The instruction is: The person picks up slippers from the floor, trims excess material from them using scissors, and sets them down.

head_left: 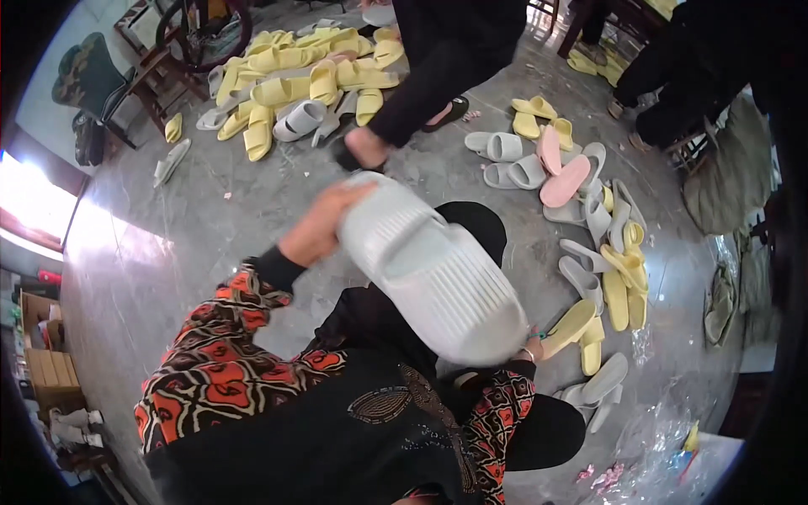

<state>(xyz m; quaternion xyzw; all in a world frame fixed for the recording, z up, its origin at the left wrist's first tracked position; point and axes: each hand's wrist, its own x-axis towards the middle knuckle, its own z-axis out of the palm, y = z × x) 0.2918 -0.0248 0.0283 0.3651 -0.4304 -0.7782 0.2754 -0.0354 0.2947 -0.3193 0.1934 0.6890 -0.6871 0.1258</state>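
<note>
A light grey slide slipper [454, 290] with a ridged surface is held up above my lap, blurred slightly by motion. My left hand [324, 220] is closed around its far left end. At the slipper's near right end is my right hand [534, 343], mostly hidden, with a green band showing near it. Its fingers do not show clearly. Right beside that hand is a yellow slipper [569, 326]; whether the hand touches it I cannot tell. Other yellow slippers [616, 299] and grey slippers [606, 377] lie close on the floor to my right.
A large heap of yellow slippers [282, 88] covers the floor at the far left. Another person's dark-trousered leg [429, 93] stands ahead of me. Pink slippers [565, 180] lie among grey ones at right. Clear plastic wrapping [644, 446] is spread at the near right.
</note>
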